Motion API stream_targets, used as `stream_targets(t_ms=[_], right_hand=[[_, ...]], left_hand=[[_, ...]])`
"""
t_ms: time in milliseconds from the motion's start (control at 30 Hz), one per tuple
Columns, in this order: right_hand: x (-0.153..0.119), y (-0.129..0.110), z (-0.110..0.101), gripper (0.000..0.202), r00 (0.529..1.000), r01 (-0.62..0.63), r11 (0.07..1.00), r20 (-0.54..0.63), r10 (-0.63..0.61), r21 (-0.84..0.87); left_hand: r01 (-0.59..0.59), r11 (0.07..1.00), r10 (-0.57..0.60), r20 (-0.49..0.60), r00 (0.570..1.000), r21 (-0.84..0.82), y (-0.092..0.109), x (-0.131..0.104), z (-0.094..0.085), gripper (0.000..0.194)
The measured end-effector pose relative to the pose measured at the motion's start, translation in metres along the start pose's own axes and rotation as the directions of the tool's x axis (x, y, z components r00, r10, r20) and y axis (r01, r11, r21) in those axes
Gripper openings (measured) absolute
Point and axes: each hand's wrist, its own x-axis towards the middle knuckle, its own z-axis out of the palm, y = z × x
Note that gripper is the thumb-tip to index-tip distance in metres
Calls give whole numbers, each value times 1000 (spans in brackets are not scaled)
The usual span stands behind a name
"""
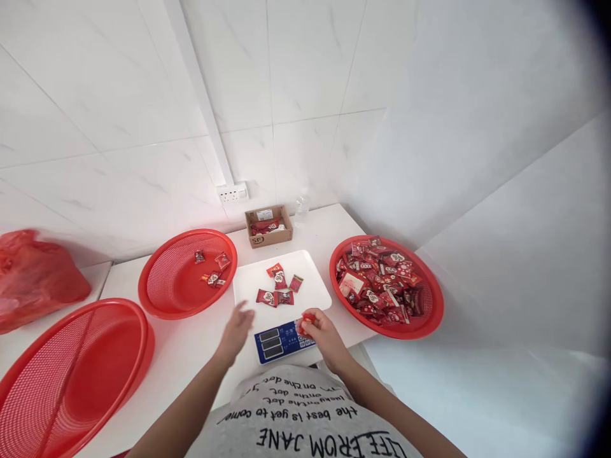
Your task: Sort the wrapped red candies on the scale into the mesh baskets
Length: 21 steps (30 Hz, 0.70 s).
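My right hand (322, 334) is closed on a small red wrapped candy (305, 323), just over the keys of a digital scale (281, 343). To its left, my left hand (236, 332) hovers near the scale's front left corner with fingers apart and nothing in them. Several red candy packets (279, 278) lie on the white weighing pan (310, 267). Right of the scale, a round red basket (436, 312) is heaped with similar packets.
A red basket (147, 273) on the left holds several packets. Nearer stands another red basket (138, 312). A cardboard box (271, 239) with packets and a clear plastic bottle (301, 208) are by the wall. A red plastic bag (38, 280) sits far left.
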Motion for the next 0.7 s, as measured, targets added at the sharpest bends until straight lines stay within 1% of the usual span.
stream_targets(t_ms=[33, 67, 100, 133, 167, 200, 233, 267, 300, 333, 400, 467, 567, 633, 667, 700], right_hand=[[-2, 2, -2, 22, 999, -23, 999, -43, 25, 40], [-4, 5, -4, 24, 996, -38, 997, -81, 43, 61], [-8, 8, -7, 26, 992, -48, 996, -116, 56, 72], [-12, 11, -9, 27, 987, -56, 995, -148, 68, 80], [-16, 14, -10, 29, 981, -64, 994, -176, 79, 90], [-20, 17, -11, 29, 976, -71, 992, -200, 91, 105], [-23, 20, -10, 30, 969, -76, 989, -223, 103, 125], [-27, 22, -9, 30, 963, -82, 985, -244, 117, 151], [-29, 23, -7, 30, 955, -87, 980, -265, 133, 178], [-32, 24, -4, 30, 948, -92, 975, -282, 148, 203], [-34, 24, 2, 30, 938, -96, 967, -305, 167, 234], [-35, 25, 8, 31, 935, -92, 966, -314, 168, 243], [-36, 28, 15, 31, 936, -88, 968, -314, 161, 234], [-36, 31, 19, 30, 939, -95, 971, -305, 160, 218], [-36, 33, 21, 30, 941, -101, 973, -296, 161, 207], [-36, 34, 23, 29, 945, -108, 975, -286, 161, 193]], left_hand=[[-80, 976, 122, -204, 971, 204, -4, 8, -23, 63], [-90, 918, 241, -362, 900, 387, -8, 17, -49, 69], [-28, 854, 320, -482, 816, 520, -12, 26, -74, 75], [94, 813, 321, -577, 751, 575, -17, 35, -99, 82], [228, 797, 269, -666, 696, 560, -21, 45, -122, 87], [346, 797, 181, -744, 643, 494, -25, 54, -142, 90], [441, 802, 57, -786, 616, 404, -28, 62, -159, 97], [494, 807, -47, -799, 600, 324, -31, 70, -174, 102], [545, 803, -163, -790, 591, 242, -34, 76, -186, 108], [571, 797, -247, -758, 604, 196, -36, 80, -196, 112], [576, 794, -309, -686, 658, 196, -38, 84, -213, 114], [575, 771, -293, -649, 702, 275, -38, 82, -227, 113], [603, 689, -268, -632, 727, 402, -36, 75, -247, 109], [622, 621, -253, -628, 735, 477, -37, 71, -259, 106], [627, 575, -231, -632, 740, 525, -39, 69, -265, 103], [605, 535, -150, -639, 755, 589, -42, 68, -271, 99]])
